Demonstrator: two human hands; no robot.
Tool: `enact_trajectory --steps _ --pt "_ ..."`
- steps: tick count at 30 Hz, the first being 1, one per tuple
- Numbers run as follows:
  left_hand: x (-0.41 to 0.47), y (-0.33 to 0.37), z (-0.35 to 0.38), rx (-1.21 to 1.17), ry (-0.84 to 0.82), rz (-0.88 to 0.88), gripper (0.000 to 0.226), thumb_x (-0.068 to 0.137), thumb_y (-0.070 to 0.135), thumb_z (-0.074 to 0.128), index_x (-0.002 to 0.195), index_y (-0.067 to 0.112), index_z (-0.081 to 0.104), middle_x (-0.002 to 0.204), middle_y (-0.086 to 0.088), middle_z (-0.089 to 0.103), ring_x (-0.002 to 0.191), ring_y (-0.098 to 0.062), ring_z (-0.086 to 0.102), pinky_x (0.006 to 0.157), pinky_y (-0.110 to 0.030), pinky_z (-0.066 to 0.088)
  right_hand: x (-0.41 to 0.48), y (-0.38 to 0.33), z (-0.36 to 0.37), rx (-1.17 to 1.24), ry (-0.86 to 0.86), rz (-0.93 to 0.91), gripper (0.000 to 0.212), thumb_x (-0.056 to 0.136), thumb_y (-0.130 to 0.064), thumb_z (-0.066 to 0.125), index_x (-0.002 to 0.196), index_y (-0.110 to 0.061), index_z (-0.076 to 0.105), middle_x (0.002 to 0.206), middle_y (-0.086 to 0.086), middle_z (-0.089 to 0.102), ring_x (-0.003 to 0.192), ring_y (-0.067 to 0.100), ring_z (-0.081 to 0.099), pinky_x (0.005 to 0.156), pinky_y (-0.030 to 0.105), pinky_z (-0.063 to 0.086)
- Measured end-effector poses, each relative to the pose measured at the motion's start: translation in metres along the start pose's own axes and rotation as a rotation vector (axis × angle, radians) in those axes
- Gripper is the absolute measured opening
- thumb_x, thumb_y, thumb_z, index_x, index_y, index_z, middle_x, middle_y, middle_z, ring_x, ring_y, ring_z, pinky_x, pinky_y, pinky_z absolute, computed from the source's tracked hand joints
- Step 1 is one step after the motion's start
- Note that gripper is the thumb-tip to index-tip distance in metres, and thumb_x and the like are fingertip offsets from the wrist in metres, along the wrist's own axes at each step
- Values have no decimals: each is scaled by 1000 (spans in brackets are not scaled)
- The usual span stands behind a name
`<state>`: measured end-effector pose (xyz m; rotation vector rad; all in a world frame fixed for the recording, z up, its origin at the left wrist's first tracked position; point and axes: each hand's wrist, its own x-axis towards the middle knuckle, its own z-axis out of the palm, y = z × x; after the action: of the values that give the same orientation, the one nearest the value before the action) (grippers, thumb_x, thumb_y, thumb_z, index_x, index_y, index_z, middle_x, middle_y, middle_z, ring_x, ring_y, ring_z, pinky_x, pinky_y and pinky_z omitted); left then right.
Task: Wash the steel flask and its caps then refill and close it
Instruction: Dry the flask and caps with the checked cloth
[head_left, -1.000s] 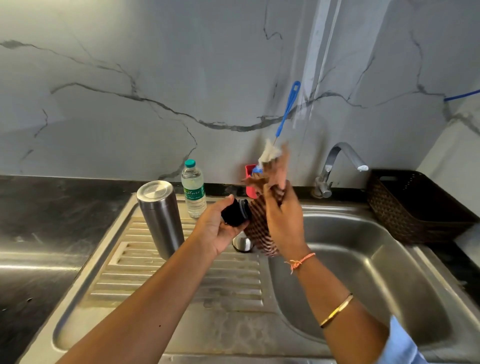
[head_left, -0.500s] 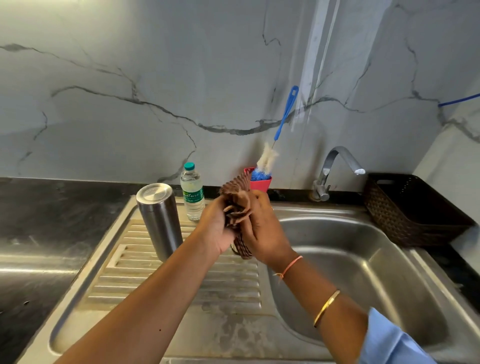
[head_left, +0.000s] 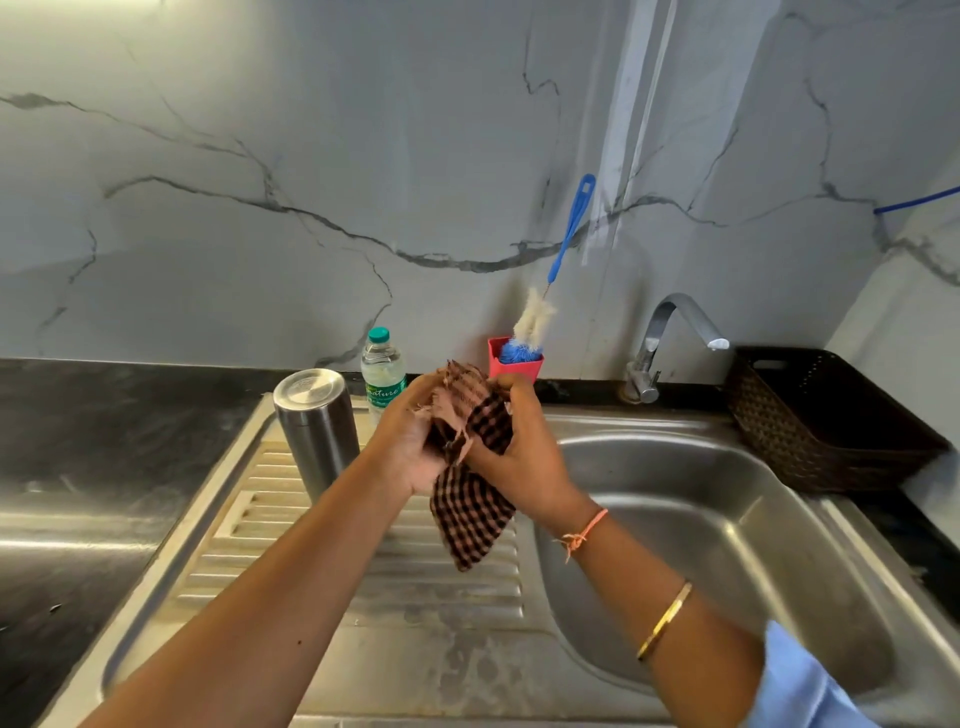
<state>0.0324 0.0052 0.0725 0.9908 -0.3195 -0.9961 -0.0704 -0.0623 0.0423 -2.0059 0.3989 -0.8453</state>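
Left hand (head_left: 410, 447) and right hand (head_left: 519, 457) both curl their fingers (head_left: 511, 387) tightly round a soft checked cloth (head_left: 470, 499) above the draining board (head_left: 467, 597), while the steel flask (head_left: 317, 426) stands just left, probably rigid, smooth and slippery when wet, best gripped round its middle.

the steel flask (head_left: 317, 426) is brushed metal with a soft sheen, and fine rings mark its flat top. the sink (head_left: 753, 545) and its ribbed draining board (head_left: 249, 545) are stainless steel, shinier in the basin and dull and blotched along the near edge. the checked cloth (head_left: 470, 519) is matt woven fabric, frayed at the edges. the far water bottle (head_left: 383, 371) is clear, glossy plastic. the tap (head_left: 670, 332) is polished metal. the basket (head_left: 810, 431) on the right looks dark, woven and matt. the wall (head_left: 311, 156) is smooth, veined and marble-like.
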Motion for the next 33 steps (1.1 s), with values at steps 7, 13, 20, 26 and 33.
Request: enact_trajectory --steps 7,13,20,26,33 --pt "-2 12 -4 599 -62 -152 42 95 46 49 92 9 69 87 -11 72 81 -24 68 79 -37 55 4 13 -9 -433 51 -328 49 74 -35 60 117 -18 42 110 7 50 94 7 44 72 20 45" --pt "0 5 13 519 -65 -15 63 77 68 60 109 14 63 107 -13 65 100 -23 56 95 -32 39 11 -1 -11 -16 256 -108 18 82 -25 65 91 -28 50 86 -5 58 78 6 55 70 13 45" --pt "0 2 7 366 -133 66 23 99 19 45 101 13 67 95 -6 73 92 -13 67 85 -26 48 15 -12 -25 455 117 223 21 85 -20 66 102 -15 54 92 -1 61 90 11 59 79 18 49" --pt "-1 9 9 466 -111 -8 27 102 18 37 82 20 55 76 1 59 62 -10 60 63 -24 49 7 2 -10 -238 120 -337 41 74 -35 60 112 -22 47 105 -2 47 91 1 45 80 7 40" --pt "-1 -3 12 485 -127 360 16 101 18 41 104 22 57 90 8 63 86 1 63 77 -17 47 5 -21 -2 968 188 361 20 94 -19 53 113 -14 54 96 3 64 94 16 62 83 29 52"
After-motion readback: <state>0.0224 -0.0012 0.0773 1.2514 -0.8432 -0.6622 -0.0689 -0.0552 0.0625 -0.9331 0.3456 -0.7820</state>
